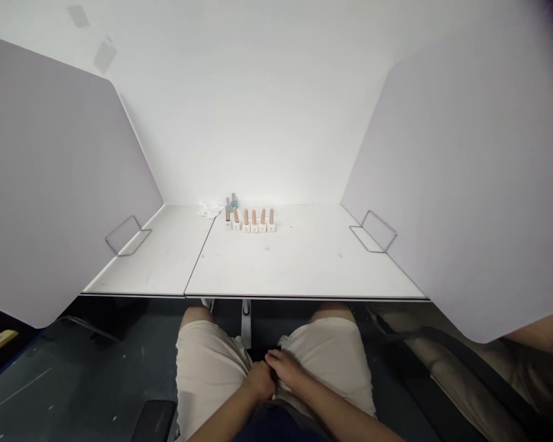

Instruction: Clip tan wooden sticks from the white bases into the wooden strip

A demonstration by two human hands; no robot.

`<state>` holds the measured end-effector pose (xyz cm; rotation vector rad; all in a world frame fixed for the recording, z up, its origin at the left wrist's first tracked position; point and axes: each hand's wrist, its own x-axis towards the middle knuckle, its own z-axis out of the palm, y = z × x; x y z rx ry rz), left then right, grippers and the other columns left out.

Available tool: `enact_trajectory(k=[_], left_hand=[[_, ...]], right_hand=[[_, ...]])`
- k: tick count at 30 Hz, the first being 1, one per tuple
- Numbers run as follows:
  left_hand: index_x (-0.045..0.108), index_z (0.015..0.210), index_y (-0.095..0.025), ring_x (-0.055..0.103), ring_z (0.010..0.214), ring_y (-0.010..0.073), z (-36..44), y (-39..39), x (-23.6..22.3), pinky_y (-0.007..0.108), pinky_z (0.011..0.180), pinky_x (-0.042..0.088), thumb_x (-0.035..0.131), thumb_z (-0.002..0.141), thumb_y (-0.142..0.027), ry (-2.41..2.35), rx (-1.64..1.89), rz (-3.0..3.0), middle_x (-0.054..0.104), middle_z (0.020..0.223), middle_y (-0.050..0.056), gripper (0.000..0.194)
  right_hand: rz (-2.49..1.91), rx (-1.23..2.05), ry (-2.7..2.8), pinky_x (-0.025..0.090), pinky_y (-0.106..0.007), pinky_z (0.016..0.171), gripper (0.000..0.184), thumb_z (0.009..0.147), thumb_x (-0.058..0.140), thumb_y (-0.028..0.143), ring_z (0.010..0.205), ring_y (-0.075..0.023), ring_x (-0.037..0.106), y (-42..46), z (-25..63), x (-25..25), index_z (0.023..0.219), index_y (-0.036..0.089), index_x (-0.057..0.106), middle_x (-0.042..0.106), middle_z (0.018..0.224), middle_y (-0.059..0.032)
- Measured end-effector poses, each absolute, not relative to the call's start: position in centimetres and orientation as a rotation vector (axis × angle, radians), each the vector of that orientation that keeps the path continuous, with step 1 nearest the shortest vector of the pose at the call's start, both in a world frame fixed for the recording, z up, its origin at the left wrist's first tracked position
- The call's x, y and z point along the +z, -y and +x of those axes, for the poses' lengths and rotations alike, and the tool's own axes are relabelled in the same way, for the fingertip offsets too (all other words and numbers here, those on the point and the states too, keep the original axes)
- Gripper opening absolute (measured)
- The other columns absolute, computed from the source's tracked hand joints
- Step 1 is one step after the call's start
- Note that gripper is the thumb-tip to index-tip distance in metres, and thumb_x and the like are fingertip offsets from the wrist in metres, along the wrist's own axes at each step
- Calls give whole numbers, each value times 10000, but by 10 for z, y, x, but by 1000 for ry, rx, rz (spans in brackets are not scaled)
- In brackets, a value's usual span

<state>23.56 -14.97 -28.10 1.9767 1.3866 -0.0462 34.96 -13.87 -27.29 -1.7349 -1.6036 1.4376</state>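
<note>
Both hands rest in my lap, below the front edge of the white table (304, 270). My left hand (259, 380) is curled into a loose fist between my thighs. My right hand (283, 366) lies beside it, fingers laid over the left hand's knuckles and the light shorts (336, 356). Neither hand appears to hold anything. Far back on the table stands a row of several small white bottles with tan caps (253, 221), and two teal bottles (231, 203) stand behind them. The hands are well away from the bottles.
Grey divider panels (50, 184) (465, 184) wall in the table on both sides, each on a wire foot (128, 236) (373, 233). Some white crumpled material (209, 210) lies left of the bottles. A seam (203, 252) splits the tabletop. A chair arm (465, 368) is at my right.
</note>
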Motion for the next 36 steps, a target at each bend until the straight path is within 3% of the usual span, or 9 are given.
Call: enact_trajectory(k=[4,11,16,22,25,29,33,36], left_hand=[[690,800,-64,653,832,213,231,156,-274,333,760,506,488,731,-9,-1409,50,1936,656,806,116,220],[660,836,-108,629,961,188,219,159,-274,317,774,464,378,875,-115,-1361,250,1826,658,895,108,284],[623,828,-116,597,843,179,211,158,-289,327,786,446,451,784,-97,-1577,371,1720,645,873,92,178],[567,816,-202,587,861,194,210,158,-292,336,785,434,465,743,-164,-1634,394,1637,636,910,85,131],[533,904,-254,598,904,181,213,159,-292,315,809,458,478,716,-195,-1638,403,1617,636,950,47,204],[501,1238,-202,575,1093,180,217,158,-302,285,938,466,517,716,-176,-1664,381,1592,617,1133,44,523],[519,1289,-174,535,1156,194,217,157,-305,306,1010,434,526,726,-180,-1752,407,1610,582,1200,55,562],[535,1272,-205,518,1177,160,214,156,-295,250,1040,402,531,699,-175,-1783,462,1612,560,1232,69,574]], right_hand=[[-1829,1339,1732,398,-515,1030,325,912,563,351,1200,-252,537,140,365,-276,1173,161,596,572,1292,-108],[-1811,1221,1973,451,-473,975,307,913,561,358,1103,-226,592,150,362,-262,1140,156,607,619,1203,-96],[-1786,1217,2128,487,-422,891,282,923,531,403,932,-187,634,149,345,-259,981,149,640,667,986,-60],[-1753,1215,2177,484,-410,886,305,927,516,423,947,-187,628,148,345,-260,1020,157,633,662,1036,-68],[-1753,1211,2172,471,-422,917,301,931,515,406,983,-193,631,148,348,-263,1052,158,635,670,1060,-74],[-1761,1203,2161,447,-440,968,300,928,530,377,1064,-207,623,148,350,-266,1094,149,632,669,1131,-91],[-1765,1210,2142,448,-437,973,287,935,522,366,1057,-202,629,146,348,-266,1086,153,641,678,1115,-88],[-1777,1209,2114,435,-442,985,301,940,509,373,1077,-206,621,145,346,-264,1098,153,639,674,1133,-92]])
